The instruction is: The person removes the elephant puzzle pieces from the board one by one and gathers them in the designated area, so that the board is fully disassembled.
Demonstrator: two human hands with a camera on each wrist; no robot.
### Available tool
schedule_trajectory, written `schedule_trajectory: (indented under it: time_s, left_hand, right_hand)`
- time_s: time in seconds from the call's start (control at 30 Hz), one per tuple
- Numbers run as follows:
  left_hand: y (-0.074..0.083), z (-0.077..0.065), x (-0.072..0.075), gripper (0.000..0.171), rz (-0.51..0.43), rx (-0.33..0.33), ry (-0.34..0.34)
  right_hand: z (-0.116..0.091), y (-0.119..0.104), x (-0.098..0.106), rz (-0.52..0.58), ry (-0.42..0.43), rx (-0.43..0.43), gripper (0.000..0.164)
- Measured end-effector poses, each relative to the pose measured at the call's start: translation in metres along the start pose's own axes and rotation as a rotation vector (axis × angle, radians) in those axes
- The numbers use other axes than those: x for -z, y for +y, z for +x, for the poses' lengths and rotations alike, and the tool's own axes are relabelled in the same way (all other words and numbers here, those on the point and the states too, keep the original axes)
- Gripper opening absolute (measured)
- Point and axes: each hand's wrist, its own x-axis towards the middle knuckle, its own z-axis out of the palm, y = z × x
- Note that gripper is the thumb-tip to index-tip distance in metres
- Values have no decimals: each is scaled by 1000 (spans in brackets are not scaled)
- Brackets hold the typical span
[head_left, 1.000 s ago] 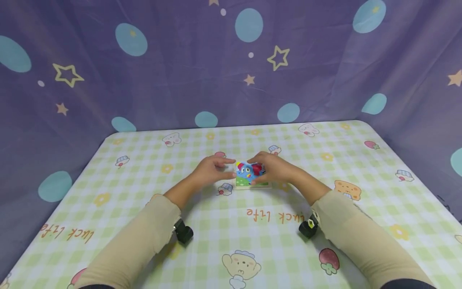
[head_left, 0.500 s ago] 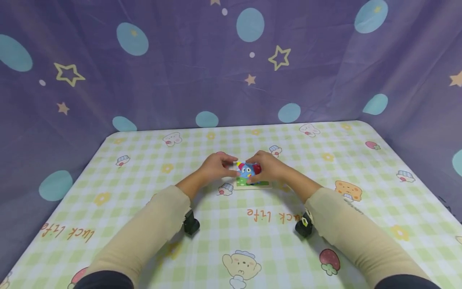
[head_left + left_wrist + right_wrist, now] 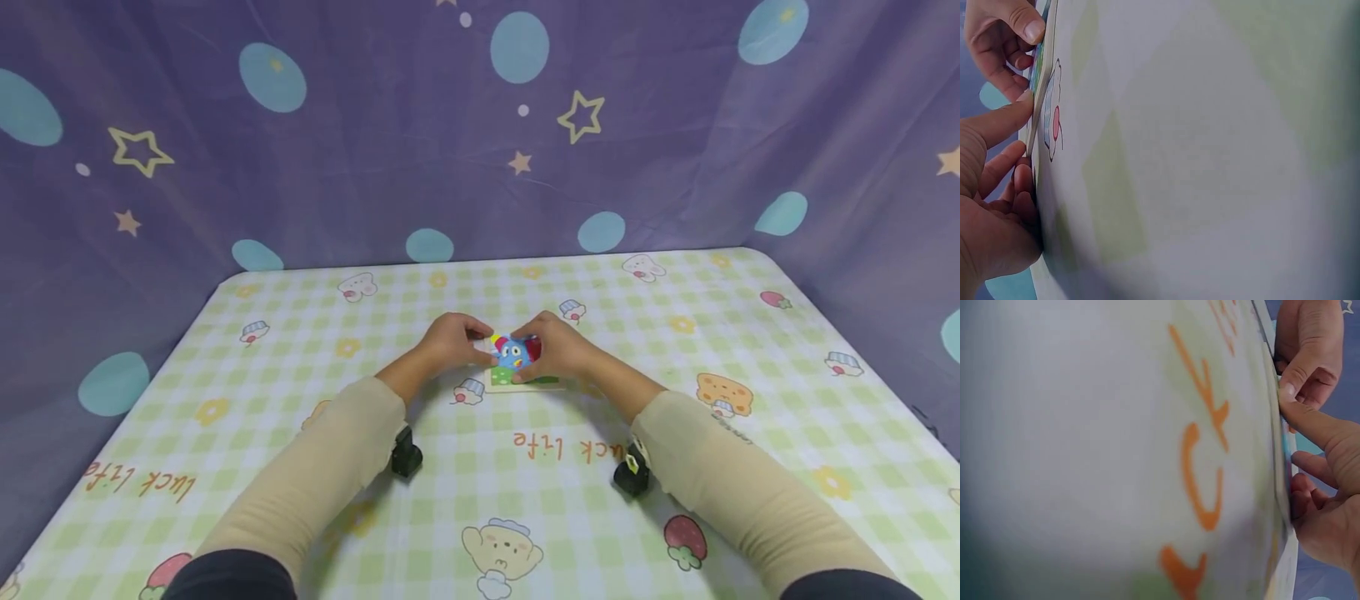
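A small flat puzzle board with a green, dotted lower part lies on the table, bearing a blue cartoon elephant picture with red and yellow parts. From the right, my right hand grips the elephant, forefinger at its upper edge and thumb at its lower edge, covering its right side. My left hand has forefinger and thumb at the elephant's left side. In the left wrist view, the left thumb rests on the board's face. In the right wrist view, the right thumb reaches across the board.
A green-and-white checked tablecloth with printed cakes, bears and lettering covers the table. Behind it hangs a purple curtain with stars and blue ovals. Black wrist cameras sit at the cuffs.
My left hand has moved a little right and now meets the elephant's left side. The right hand has shifted slightly left, covering more of the elephant. The board stays in place.
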Motion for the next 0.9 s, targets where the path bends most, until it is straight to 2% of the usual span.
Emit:
schedule_trajectory:
  time_s: [0.23,0.5,0.9]
  left_hand:
    - [2,-3,1,45,-45,27,10]
    - [5,-4,0,41,-53,18,19]
    - [6,-1,2,42,-42,14,-12]
  right_hand:
    - [-2,-1,-3,149,14,-108,70]
    - [-2,1,-4,164,16,-116,70]
    - [-1,1,-5,193,16,-120,72]
